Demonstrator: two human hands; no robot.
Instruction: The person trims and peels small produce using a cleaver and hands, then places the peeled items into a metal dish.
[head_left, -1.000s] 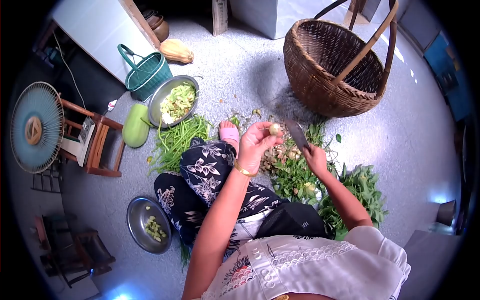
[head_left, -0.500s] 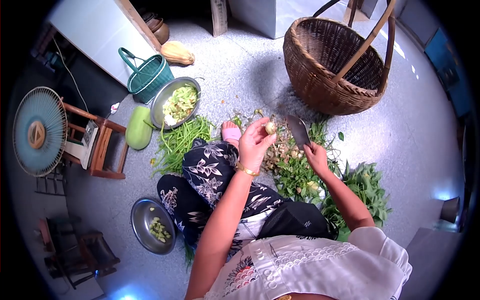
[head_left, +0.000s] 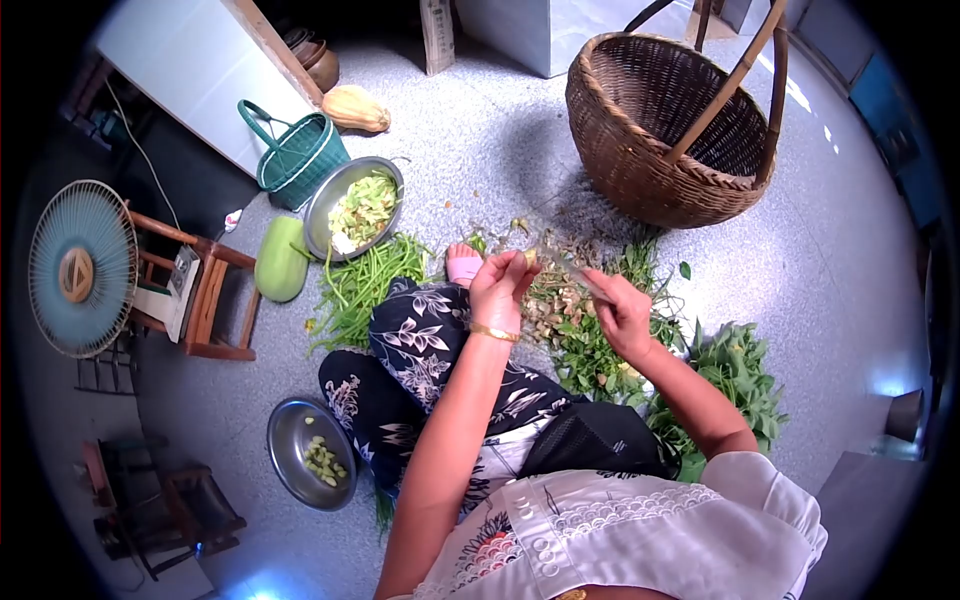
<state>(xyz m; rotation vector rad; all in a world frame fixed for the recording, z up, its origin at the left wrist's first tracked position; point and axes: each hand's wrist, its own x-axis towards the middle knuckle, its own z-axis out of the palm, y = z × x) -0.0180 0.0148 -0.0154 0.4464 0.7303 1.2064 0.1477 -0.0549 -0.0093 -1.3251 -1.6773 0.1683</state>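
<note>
Clock centred between our hands, 12 at frame top. Change: half a second ago the knife point(head_left: 577, 275) stood apart from the small pale round piece point(head_left: 530, 257); now we have the blade brought over to it, at the left fingertips. Blade and piece share one spot, so we'd read it as blade work on that piece. Can't tell whether the edge has bitten: blade is blurred.

Left hand point(head_left: 500, 290), at 9: fingers pinched nearly closed on the piece, mostly hiding it. Right hand point(head_left: 622, 315), at 3: fist wrapped round the knife handle, blade aimed at 10.

Around us: leafy trimmings point(head_left: 588, 350) below at 5, leafy greens point(head_left: 735, 385) at 4, wicker basket point(head_left: 630, 170) at 1. Long green stalks point(head_left: 375, 280) at 9, pale green gourd point(head_left: 282, 262) past them. Steel bowl point(head_left: 318, 220) of chopped pieces at 10. Steel basin point(head_left: 288, 440) holding small pale pieces at 8.

In the way: our trousered leg point(head_left: 415, 335) lies between left hand and basin; our foot point(head_left: 463, 265) sits just beside that hand.
</note>
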